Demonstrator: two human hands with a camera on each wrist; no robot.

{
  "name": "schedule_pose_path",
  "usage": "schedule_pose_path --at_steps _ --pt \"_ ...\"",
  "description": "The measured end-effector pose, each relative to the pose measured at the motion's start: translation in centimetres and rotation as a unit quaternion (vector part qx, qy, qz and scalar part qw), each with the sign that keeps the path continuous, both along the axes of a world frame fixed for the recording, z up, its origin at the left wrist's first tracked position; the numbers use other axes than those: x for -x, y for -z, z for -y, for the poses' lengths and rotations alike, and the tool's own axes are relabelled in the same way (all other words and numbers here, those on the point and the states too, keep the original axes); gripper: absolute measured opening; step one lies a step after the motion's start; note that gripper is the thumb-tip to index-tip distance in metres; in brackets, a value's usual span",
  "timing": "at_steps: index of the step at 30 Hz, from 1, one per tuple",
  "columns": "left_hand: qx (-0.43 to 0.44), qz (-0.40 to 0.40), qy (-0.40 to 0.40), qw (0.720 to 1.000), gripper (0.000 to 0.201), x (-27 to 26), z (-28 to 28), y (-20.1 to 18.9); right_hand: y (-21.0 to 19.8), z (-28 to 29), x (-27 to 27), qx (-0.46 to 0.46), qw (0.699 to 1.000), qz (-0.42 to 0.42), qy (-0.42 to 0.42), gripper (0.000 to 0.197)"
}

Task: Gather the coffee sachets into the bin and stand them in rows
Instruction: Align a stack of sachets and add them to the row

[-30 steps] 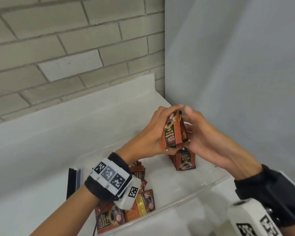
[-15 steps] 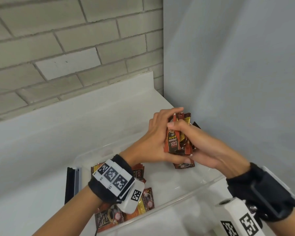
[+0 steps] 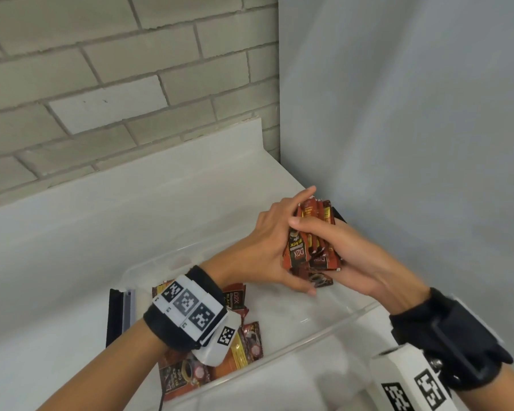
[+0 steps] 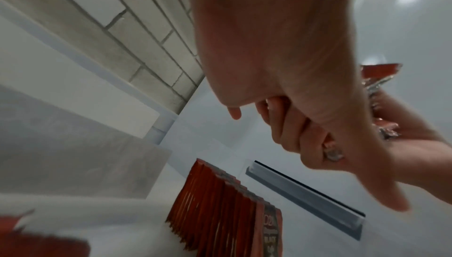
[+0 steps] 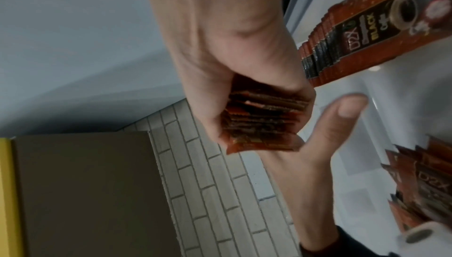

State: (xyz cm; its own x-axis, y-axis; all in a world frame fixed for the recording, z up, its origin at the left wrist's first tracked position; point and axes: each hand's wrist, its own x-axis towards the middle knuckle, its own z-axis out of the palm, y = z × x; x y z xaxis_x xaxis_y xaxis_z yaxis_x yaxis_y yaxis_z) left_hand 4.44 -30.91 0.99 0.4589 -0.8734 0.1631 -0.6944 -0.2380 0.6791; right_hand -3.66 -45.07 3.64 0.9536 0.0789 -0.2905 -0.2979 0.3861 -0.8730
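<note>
A bundle of red-brown coffee sachets [image 3: 298, 253] [image 5: 264, 122] is held upright over the far right corner of the clear bin [image 3: 309, 339]. My right hand [image 3: 347, 250] grips the bundle, with its thumb across the front. My left hand [image 3: 275, 244] lies flat against the bundle's left side, fingers straight, thumb [image 5: 347, 110] sticking out below. Under the hands a row of sachets [image 4: 220, 213] [image 5: 367, 29] stands on edge in the bin. Loose sachets [image 3: 244, 348] lie in a heap at the bin's near left, partly behind my left wrist.
The bin sits on a white counter in a corner, with a brick wall [image 3: 101, 84] behind and a grey wall [image 3: 413, 129] on the right. A black and grey object [image 3: 118, 315] stands by the bin's left end. The right wrist view shows a brown box [image 5: 85, 193].
The right hand has wrapped round the bundle, which the left hand held before. Both hands have drawn together and sunk slightly toward the standing row.
</note>
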Motion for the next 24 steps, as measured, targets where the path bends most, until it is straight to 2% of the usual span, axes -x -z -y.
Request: schedule_pose_path --at_steps 3,5,7,9,12,13,15,16,19,22,24 --pt "-0.040 -0.019 0.035 0.998 0.135 0.1 0.3 -0.1 0.5 0.4 -0.1 0.027 0.999 -0.014 0.017 0.048" --pt "0.006 -0.068 0.028 0.997 0.130 0.3 0.7 -0.3 0.6 0.3 -0.1 0.052 0.998 -0.012 0.026 0.060" --pt "0.103 -0.076 0.025 0.991 0.119 0.5 1.2 -0.2 0.7 0.1 0.0 0.077 0.997 0.001 0.029 0.063" --pt "0.167 -0.045 0.031 0.984 0.107 0.6 1.6 0.2 0.7 -0.1 0.3 0.094 0.995 0.015 0.034 0.064" --pt "0.189 -0.019 0.044 0.981 0.077 0.3 2.1 0.3 0.7 0.0 0.5 0.123 0.992 0.019 0.034 0.060" --pt "0.185 -0.018 0.051 0.981 0.068 0.3 2.2 0.4 0.8 0.2 0.6 0.123 0.992 0.013 0.031 0.065" --pt "0.173 -0.025 0.058 0.983 0.061 0.6 2.3 0.8 1.0 0.7 0.6 0.109 0.994 -0.003 0.019 0.082" --pt "0.167 -0.029 0.060 0.984 0.062 0.7 2.4 1.0 1.0 0.7 0.7 0.106 0.994 -0.009 0.012 0.084" --pt "0.162 -0.012 0.058 0.985 0.067 1.1 2.7 0.9 1.0 0.8 0.7 0.118 0.993 -0.009 -0.001 0.069" --pt "0.156 0.053 0.029 0.986 0.065 1.0 2.8 0.8 1.1 0.7 0.8 0.141 0.990 0.004 -0.013 0.060" --pt "0.161 0.066 0.021 0.984 0.067 1.0 2.7 0.8 1.0 0.8 0.7 0.154 0.987 0.018 -0.029 0.053"
